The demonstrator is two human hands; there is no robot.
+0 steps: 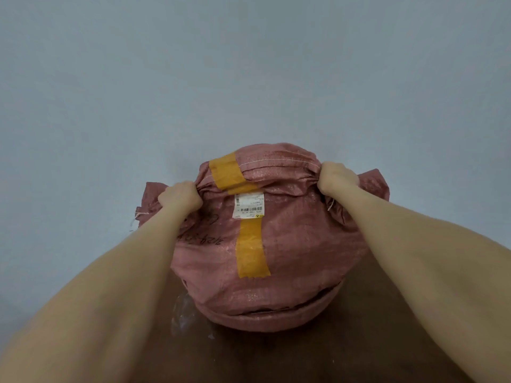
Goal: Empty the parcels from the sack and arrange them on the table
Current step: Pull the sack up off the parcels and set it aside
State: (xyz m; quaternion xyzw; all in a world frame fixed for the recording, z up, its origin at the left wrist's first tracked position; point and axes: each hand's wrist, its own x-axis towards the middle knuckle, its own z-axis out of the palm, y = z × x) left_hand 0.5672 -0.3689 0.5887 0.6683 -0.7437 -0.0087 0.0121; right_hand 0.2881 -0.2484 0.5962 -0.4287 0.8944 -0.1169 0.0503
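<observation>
L hand [179, 199], R hand [338, 179] clench corners of pink woven-plastic sack [290, 244], 10 & 2 o'clock; hard yank could scatter hidden parcels.

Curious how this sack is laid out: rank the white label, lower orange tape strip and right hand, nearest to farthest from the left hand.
From the left hand, head view:
1. white label, level with that hand.
2. lower orange tape strip, just below the label.
3. right hand, gripping the opposite side of the sack.
</observation>
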